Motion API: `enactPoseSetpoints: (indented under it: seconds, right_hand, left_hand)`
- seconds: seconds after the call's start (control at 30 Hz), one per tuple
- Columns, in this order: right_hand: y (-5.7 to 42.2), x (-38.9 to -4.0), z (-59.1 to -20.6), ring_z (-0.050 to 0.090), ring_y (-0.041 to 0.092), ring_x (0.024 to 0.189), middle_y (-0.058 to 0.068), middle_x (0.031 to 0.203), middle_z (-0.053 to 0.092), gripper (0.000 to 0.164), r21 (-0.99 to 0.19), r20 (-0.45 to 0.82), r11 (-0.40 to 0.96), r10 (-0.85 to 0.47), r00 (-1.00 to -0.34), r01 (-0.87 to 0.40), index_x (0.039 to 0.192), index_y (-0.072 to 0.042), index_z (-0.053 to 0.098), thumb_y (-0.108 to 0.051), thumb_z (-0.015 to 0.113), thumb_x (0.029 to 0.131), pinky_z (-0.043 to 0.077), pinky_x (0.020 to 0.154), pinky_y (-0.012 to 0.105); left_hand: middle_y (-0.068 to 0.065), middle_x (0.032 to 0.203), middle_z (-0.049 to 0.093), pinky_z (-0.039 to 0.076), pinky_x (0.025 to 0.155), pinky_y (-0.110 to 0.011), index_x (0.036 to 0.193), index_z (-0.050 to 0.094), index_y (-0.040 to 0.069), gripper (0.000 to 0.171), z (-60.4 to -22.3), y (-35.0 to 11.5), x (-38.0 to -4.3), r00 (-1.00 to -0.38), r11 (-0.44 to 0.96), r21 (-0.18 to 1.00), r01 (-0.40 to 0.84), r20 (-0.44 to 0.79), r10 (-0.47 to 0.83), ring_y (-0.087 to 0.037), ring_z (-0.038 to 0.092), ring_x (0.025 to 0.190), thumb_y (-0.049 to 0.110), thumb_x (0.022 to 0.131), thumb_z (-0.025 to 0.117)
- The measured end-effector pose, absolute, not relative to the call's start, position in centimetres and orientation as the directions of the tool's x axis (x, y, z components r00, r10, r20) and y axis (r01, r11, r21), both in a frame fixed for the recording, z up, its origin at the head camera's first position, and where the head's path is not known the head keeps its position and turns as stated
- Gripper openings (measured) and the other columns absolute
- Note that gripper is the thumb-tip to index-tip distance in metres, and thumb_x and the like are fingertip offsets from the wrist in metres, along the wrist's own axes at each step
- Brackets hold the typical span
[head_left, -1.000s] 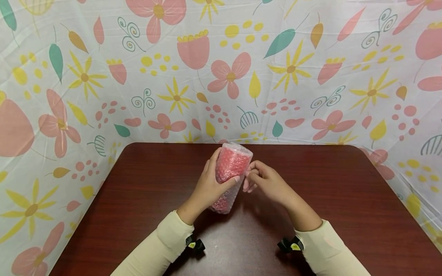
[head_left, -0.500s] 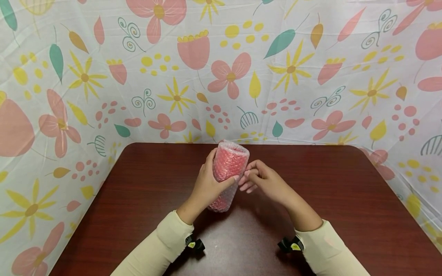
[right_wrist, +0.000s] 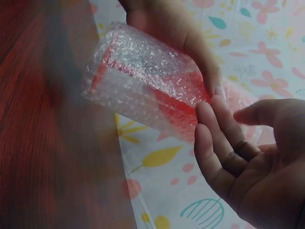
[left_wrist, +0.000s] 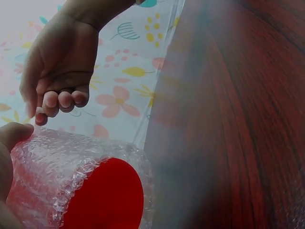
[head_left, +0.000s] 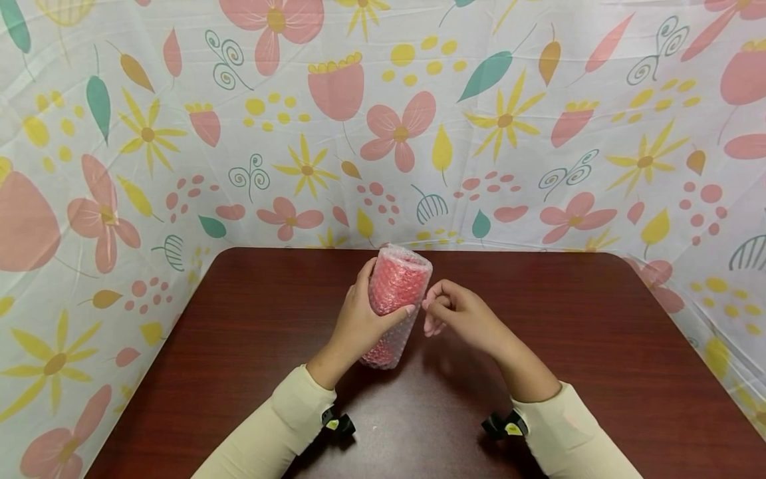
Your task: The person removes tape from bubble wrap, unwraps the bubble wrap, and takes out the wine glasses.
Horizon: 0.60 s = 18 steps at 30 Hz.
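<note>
A red, roughly cylindrical object wrapped in bubble wrap (head_left: 399, 286) leans over the table, its upper end tipped to the right. My left hand (head_left: 359, 316) grips it from the left side, thumb across the front. In the left wrist view a smooth red round face (left_wrist: 107, 195) shows inside the end of the wrap. My right hand (head_left: 463, 313) is at the wrap's right side, fingers loosely bent, fingertips close to its edge. The right wrist view shows the right thumb (right_wrist: 257, 112) apart from the visible fingers; whether a fingertip touches the wrap is unclear.
The dark reddish-brown wooden table (head_left: 269, 319) has rounded far corners. A white cloth with a flower and leaf print (head_left: 383, 133) hangs behind it and along both sides. Each wrist carries a small black camera mount (head_left: 339, 426).
The wrapped object has shifted slightly left and turned, bringing its end rim more into view. My right fingers loosened a little, then bent in again beside the wrap.
</note>
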State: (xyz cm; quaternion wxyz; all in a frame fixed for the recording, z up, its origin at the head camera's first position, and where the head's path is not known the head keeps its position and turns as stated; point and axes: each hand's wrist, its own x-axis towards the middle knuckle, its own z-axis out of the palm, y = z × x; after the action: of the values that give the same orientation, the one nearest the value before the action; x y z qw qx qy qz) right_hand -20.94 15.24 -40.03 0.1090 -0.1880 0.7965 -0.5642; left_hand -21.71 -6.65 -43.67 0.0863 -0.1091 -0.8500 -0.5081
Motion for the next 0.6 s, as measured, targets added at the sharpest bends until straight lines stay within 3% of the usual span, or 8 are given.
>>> enactPoseSetpoints:
  seconds: [0.13, 0.37, 0.6]
  right_hand:
    - [15.24, -21.04, -40.05, 0.072, 0.021, 0.071, 0.015, 0.077, 0.07, 0.023, -0.937, 0.029, 0.305, -0.423, -0.906, -0.172, 0.105, 0.003, 0.053, -0.019, 0.056, 0.104, 0.061, 0.072, 0.045]
    - [15.21, -20.92, -40.03, 0.073, 0.023, 0.076, 0.018, 0.083, 0.07, 0.02, -0.94, 0.037, 0.287, -0.449, -0.893, -0.184, 0.11, 0.006, 0.051, -0.014, 0.052, 0.105, 0.061, 0.073, 0.038]
    - [15.27, -20.92, -40.19, 0.072, 0.026, 0.076, 0.02, 0.087, 0.07, 0.018, -0.936, 0.048, 0.294, -0.433, -0.9, -0.191, 0.112, 0.005, 0.052, -0.011, 0.047, 0.106, 0.061, 0.075, 0.045]
  left_hand:
    - [-0.001, 0.141, 0.054, 0.051, 0.097, -0.052, 0.157, 0.023, 0.039, 0.104, -43.71, -6.63, -21.73, -0.961, 0.462, 0.843, 0.276, 0.255, 0.109, -0.025, 0.052, 0.124, 0.059, 0.075, 0.083]
    - [0.001, 0.146, 0.048, 0.049, 0.102, -0.049, 0.157, 0.021, 0.039, 0.105, -43.9, -6.63, -21.86, -0.951, 0.445, 0.841, 0.308, 0.269, 0.151, -0.022, 0.053, 0.127, 0.057, 0.076, 0.083]
    - [-0.006, 0.153, 0.039, 0.045, 0.107, -0.052, 0.159, 0.013, 0.043, 0.105, -43.83, -6.69, -21.66, -0.949, 0.435, 0.846, 0.309, 0.248, 0.193, -0.025, 0.049, 0.133, 0.053, 0.08, 0.082]
